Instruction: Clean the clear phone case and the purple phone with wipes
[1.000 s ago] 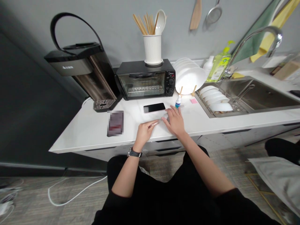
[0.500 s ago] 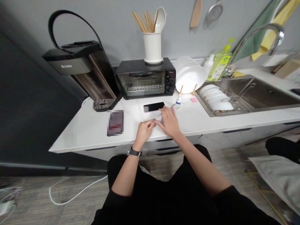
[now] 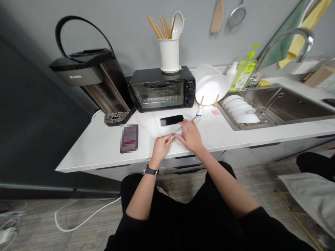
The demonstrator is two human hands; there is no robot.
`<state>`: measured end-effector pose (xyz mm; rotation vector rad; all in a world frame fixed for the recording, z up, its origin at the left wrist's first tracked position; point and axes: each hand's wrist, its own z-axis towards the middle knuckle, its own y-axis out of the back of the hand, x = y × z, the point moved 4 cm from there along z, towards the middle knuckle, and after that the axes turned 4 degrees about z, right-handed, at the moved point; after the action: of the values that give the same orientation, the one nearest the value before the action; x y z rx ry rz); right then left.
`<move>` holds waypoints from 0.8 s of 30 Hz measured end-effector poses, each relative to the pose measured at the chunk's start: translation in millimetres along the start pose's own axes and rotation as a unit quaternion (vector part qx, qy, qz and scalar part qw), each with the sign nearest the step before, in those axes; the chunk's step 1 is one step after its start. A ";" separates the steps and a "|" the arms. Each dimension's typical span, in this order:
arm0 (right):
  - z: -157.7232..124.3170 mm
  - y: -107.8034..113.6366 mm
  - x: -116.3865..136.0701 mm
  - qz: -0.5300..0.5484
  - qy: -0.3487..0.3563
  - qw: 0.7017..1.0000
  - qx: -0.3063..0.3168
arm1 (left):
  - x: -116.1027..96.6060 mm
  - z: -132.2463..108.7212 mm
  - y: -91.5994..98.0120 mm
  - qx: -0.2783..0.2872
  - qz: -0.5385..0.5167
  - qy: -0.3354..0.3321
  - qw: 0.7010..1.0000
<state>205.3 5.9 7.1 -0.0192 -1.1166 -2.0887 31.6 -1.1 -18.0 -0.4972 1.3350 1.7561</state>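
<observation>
My left hand (image 3: 161,148), with a dark-strapped watch at the wrist, rests near the counter's front edge. Its thumb and fingers pinch a small clear, shiny piece (image 3: 171,137) whose kind I cannot make out. My right hand (image 3: 192,137) lies palm down just to the right, fingers stretched out and thumb near the left fingertips. Something pale and see-through lies between the hands, partly covered. A black-screened phone (image 3: 172,120) is flat on the counter beyond them, close to the right fingertips. Behind the right hand is a small bottle with a white nozzle and blue band (image 3: 199,111).
A toaster oven (image 3: 162,91) bearing a utensil pot (image 3: 169,55) stands behind, beside a drinks machine (image 3: 86,78). White plates (image 3: 212,89) are racked to the right, before the sink (image 3: 290,104). A blurred dark packet (image 3: 129,138) and a pink slip (image 3: 216,112) lie on the counter.
The view has tilted slightly, moving the scene a little lower. Both hands keep nearly the same pose; the clear piece in the left fingers shows a bit more.
</observation>
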 end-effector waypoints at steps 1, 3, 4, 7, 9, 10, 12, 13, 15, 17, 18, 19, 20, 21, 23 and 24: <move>1.9 3.5 -7.8 -0.008 -0.021 1.000 -0.014 | -1.5 -0.6 -0.9 0.001 -0.014 0.000 1.000; 1.8 3.7 -6.8 -0.010 -0.033 0.999 -0.021 | -0.9 -0.6 -2.3 0.005 -0.019 0.003 1.000; -0.2 0.1 1.8 -0.004 -0.019 1.000 -0.011 | 1.0 0.0 -2.4 0.006 -0.007 0.003 1.000; -10.6 -16.4 41.4 0.028 0.070 0.996 0.051 | 9.2 2.4 0.1 -0.005 0.045 0.005 0.999; -15.3 -22.2 56.4 0.040 0.124 0.988 0.084 | 12.5 3.1 2.2 -0.011 0.063 0.008 0.998; -15.1 -21.5 55.6 0.040 0.134 0.986 0.089 | 12.5 2.8 2.7 -0.011 0.065 0.007 0.998; -9.7 -13.8 38.1 0.027 0.116 0.990 0.077 | 9.1 1.3 2.4 -0.007 0.057 0.001 0.998; -5.5 -8.1 24.6 0.018 0.091 0.994 0.062 | 6.4 0.3 1.6 -0.003 0.047 -0.003 0.999; 2.4 2.8 -0.4 0.000 0.026 0.999 0.025 | 1.3 -1.3 -0.5 0.005 0.019 -0.008 1.000; 5.2 6.5 -7.8 -0.009 -0.015 1.000 0.000 | -0.6 -1.5 -2.0 0.009 -0.004 -0.009 1.000; 4.4 4.4 -2.5 -0.007 -0.015 1.000 -0.001 | 0.0 -0.9 -2.2 0.010 -0.004 -0.008 1.000; 2.2 -0.3 8.1 0.000 0.001 1.000 0.009 | 1.6 -0.1 -1.6 0.007 0.004 -0.005 1.000; -1.0 -6.3 21.7 0.010 0.028 0.999 0.025 | 4.0 1.0 -0.6 0.002 0.016 -0.001 1.000; -4.6 -12.6 36.0 0.021 0.061 0.997 0.045 | 6.5 2.0 0.7 -0.004 0.028 0.003 1.000; -10.3 -21.3 55.9 0.038 0.118 0.989 0.080 | 10.4 3.3 3.3 -0.015 0.042 0.009 0.999; -11.1 -22.0 57.6 0.039 0.130 0.987 0.086 | 10.8 3.3 4.1 -0.017 0.043 0.010 0.999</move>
<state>153.9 -29.8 4.4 0.2805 -1.1109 -1.8578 22.9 5.8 -22.5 -0.4827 1.3612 1.8509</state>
